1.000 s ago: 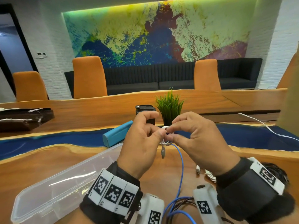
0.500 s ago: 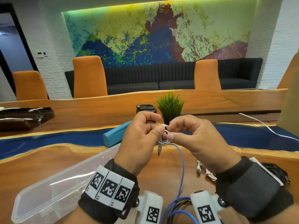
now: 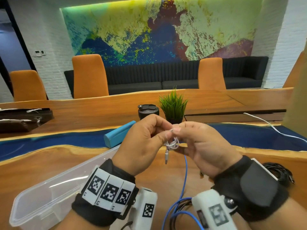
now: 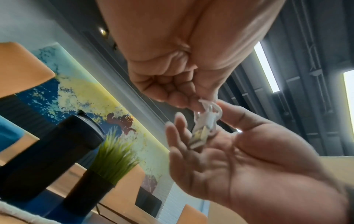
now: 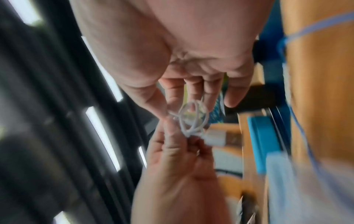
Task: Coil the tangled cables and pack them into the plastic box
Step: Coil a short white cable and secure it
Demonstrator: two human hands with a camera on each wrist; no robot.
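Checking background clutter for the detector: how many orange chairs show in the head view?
3. One tall-backed orange chair at far left, one left of centre, one right of centre, all behind the long wooden table. An orange shape at the right frame edge may be another.

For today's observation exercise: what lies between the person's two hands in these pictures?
A small coil of white cable, pinched by the left hand and right hand, one plug hanging below. The head view shows it best.
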